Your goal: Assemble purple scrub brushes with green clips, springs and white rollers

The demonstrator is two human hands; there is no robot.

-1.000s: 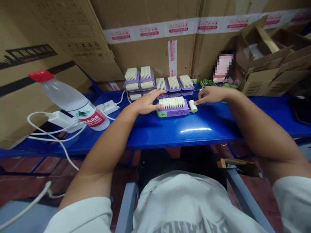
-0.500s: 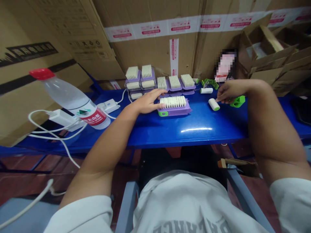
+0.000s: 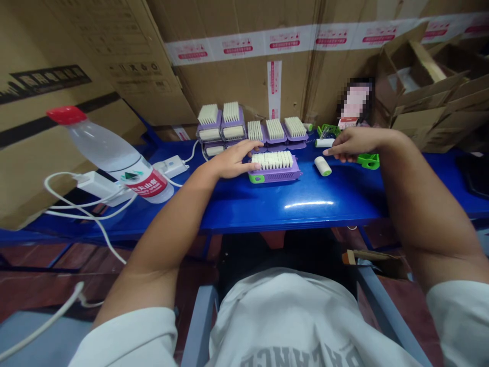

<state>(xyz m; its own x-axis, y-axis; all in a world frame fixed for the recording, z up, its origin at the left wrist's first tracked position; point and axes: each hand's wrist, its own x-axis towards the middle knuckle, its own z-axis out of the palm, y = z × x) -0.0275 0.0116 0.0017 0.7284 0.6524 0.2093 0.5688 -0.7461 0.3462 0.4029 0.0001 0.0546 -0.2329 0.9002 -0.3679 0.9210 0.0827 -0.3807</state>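
A purple brush unit (image 3: 280,175) with a block of cream bristles and a green end button lies on the blue table. My left hand (image 3: 237,158) grips its left end, thumb against the near side of the bristles and fingers reaching behind. My right hand (image 3: 349,145) is at the right with its index finger stretched out and the other fingers bent. Just below that fingertip lies a short white roller (image 3: 322,166) with a green end; whether they touch is unclear. A bright green plastic part (image 3: 369,161) is partly under my right hand.
Several similar purple brush units (image 3: 275,131) stand along the back. Another white roller (image 3: 324,143) and a green part (image 3: 327,130) lie behind my right hand. A water bottle (image 3: 114,153) and a white power strip (image 3: 99,187) are at left, cardboard boxes (image 3: 416,97) at right.
My right hand has moved left, and the white roller has shifted left along the table with it. My left hand and the brush unit have stayed in place.
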